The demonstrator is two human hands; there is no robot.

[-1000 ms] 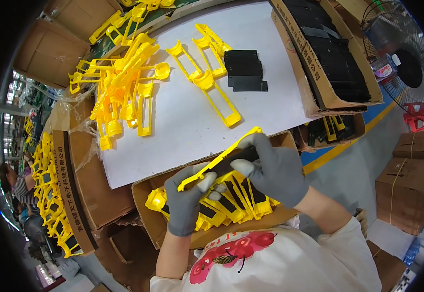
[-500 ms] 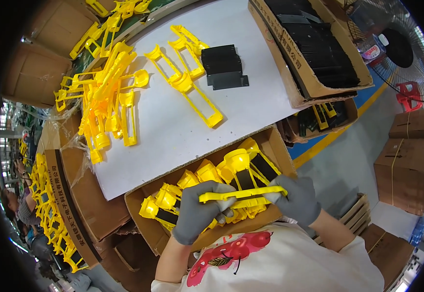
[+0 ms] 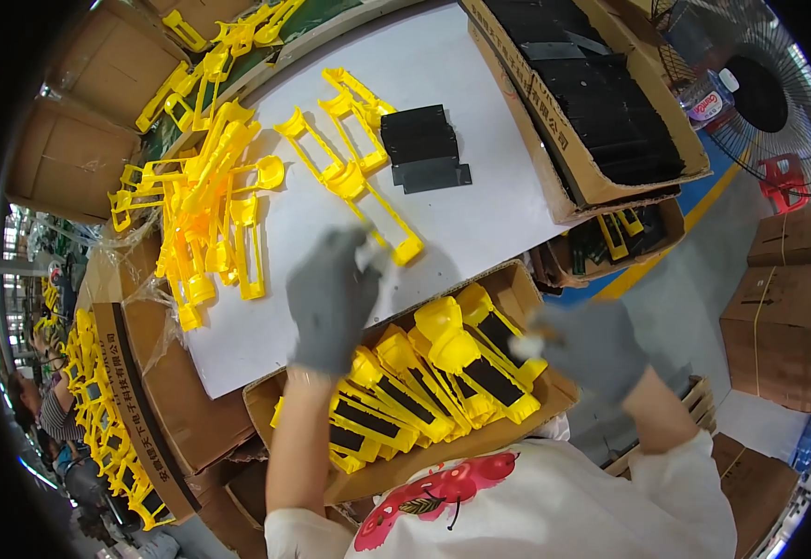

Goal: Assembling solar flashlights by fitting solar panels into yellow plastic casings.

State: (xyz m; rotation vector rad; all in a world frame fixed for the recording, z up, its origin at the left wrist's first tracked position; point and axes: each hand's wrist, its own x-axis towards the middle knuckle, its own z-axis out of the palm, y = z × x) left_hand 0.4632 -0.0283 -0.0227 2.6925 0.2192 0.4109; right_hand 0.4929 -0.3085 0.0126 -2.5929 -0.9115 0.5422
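Progress: the carton in front of me (image 3: 517, 284) already holds two rows of finished yellow pieces with black inserts (image 3: 452, 373), roughly filling it. Remaining stock: a loose pile of bare yellow frames (image 3: 210, 210) at the left of the white counter (image 3: 480, 214), several more frames mid-counter (image 3: 350, 158), and a stack of black plates (image 3: 421, 146) beside them.

My left hand (image 3: 331, 298) hovers over the counter's near edge, fingers loosely spread, gripping nothing. My right hand (image 3: 587, 349) is motion-blurred at the carton's right corner; I cannot tell whether it grips anything.
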